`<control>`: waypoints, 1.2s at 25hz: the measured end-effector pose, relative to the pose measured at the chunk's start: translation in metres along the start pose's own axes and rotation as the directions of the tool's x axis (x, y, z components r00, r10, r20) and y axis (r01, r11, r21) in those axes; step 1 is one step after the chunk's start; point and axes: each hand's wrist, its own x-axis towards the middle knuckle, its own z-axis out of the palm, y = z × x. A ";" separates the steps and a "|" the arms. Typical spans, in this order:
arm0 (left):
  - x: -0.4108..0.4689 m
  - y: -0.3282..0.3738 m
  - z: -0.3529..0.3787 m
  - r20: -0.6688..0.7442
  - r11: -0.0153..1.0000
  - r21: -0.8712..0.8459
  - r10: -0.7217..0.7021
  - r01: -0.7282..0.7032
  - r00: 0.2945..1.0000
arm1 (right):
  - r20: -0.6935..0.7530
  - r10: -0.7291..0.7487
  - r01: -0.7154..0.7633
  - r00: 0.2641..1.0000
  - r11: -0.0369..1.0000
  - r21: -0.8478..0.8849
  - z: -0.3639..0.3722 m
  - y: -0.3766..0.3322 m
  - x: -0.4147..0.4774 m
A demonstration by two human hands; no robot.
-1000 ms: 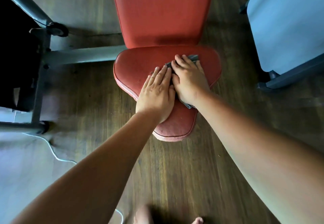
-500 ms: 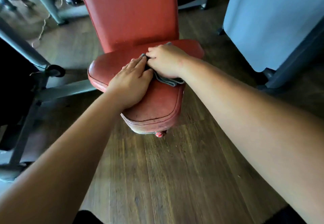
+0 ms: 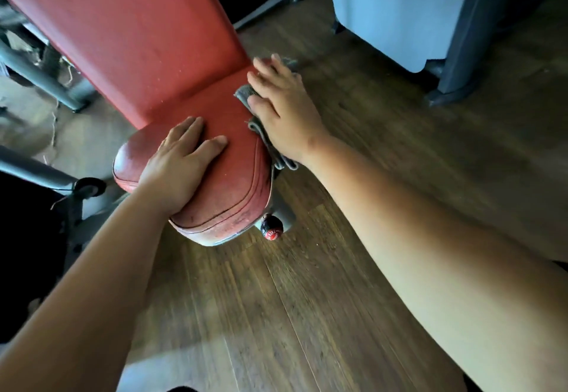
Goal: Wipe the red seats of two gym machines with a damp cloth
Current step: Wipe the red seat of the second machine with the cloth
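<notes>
A red padded seat with a red backrest fills the upper left of the head view. My left hand lies flat on the seat's near left part, fingers together, holding nothing. My right hand presses a grey cloth onto the seat's right edge, fingers spread flat over it. Folds of the cloth hang over the seat's side below my wrist. Most of the cloth is hidden under my palm.
A red-capped adjustment knob sticks out under the seat's front. Grey machine frame tubes stand at the left. A pale blue covered machine on a dark base stands at the upper right. The floor is dark wood planks.
My right hand has slid the cloth from the seat's middle to its right edge. My left hand stayed flat on the seat. The view has swung, so the seat now sits further left.
</notes>
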 end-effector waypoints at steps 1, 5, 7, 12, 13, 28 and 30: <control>0.001 -0.001 0.001 -0.006 1.000 -0.014 0.005 -0.005 1.000 | -0.059 0.037 -0.031 0.998 0.994 0.107 0.005 0.001 -0.005; 0.002 -0.003 0.001 0.006 0.997 -0.065 -0.028 0.029 1.000 | -0.197 0.110 -0.049 0.974 0.956 0.289 0.015 0.004 -0.011; 0.005 -0.006 0.002 -0.004 0.995 -0.094 -0.046 0.045 0.999 | -0.207 0.125 -0.052 0.970 0.944 0.326 0.018 0.008 -0.007; 0.006 -0.004 0.004 -0.021 0.992 -0.112 -0.056 0.053 0.998 | -0.132 0.328 -0.216 0.935 0.826 0.520 0.022 -0.015 -0.029; 0.005 -0.002 0.004 -0.022 0.993 -0.104 -0.055 0.052 0.998 | -0.088 0.387 -0.258 0.918 0.751 0.608 0.021 -0.027 -0.043; 0.006 -0.002 0.005 -0.047 1.000 -0.002 -0.015 0.015 0.999 | -0.006 0.587 -0.428 0.810 0.598 0.678 0.014 -0.105 -0.121; 0.005 -0.001 0.005 -0.042 1.000 -0.003 -0.018 0.018 0.999 | -0.002 0.576 -0.417 0.817 0.592 0.690 0.013 -0.094 -0.108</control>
